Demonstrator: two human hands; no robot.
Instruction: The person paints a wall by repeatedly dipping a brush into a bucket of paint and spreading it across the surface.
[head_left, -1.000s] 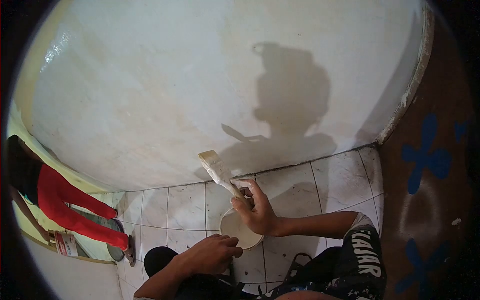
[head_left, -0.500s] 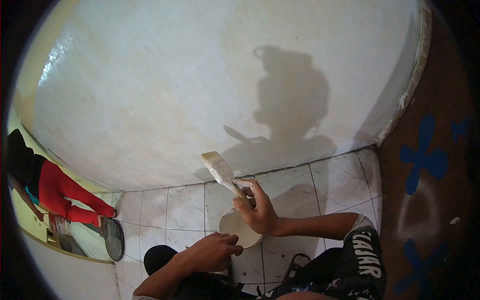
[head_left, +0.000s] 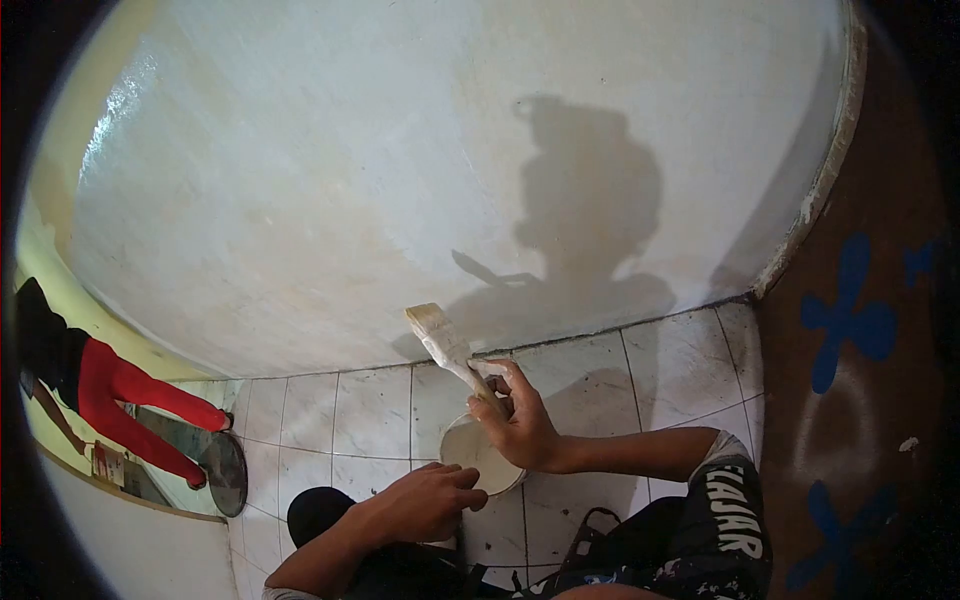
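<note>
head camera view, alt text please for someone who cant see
Right hand holding a white-smeared brush over an open bucket; left hand near its rim. Behind: tiled floor and a pale wall with shadows. Far left, a person in red trousers.

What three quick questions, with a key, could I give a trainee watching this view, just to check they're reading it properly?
1. Open question: Which of the wearer's hands holds the paintbrush?
2. True or false: The brush's bristles are dipped in the bucket.
3. Fill in the blank: The other person, at the far left of the view, wears ____ trousers.

Key:
1. The right hand.
2. False: the bristles are raised, out of the bucket.
3. Red.
</note>
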